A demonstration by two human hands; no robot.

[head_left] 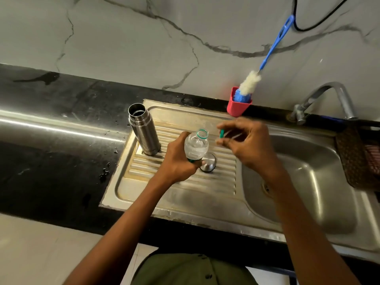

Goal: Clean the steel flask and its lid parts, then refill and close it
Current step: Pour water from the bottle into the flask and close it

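Observation:
The steel flask (144, 129) stands upright and uncapped on the ribbed drainboard (181, 182), left of my hands. My left hand (176, 159) grips a clear plastic water bottle (196, 146) around its lower part; the bottle's mouth is uncovered. To the right of the bottle's mouth, my right hand (246, 140) pinches a small green bottle cap (221, 134) between thumb and fingers. A steel flask lid (208, 162) lies on the drainboard, just behind the bottle and partly hidden by it.
A red holder (238, 108) at the back of the sink carries a blue-handled bottle brush (249, 83). The sink basin (304, 182) lies to the right under a steel tap (329, 95). A dark basket (357, 155) sits at the far right. Water drops dot the black counter (51, 140).

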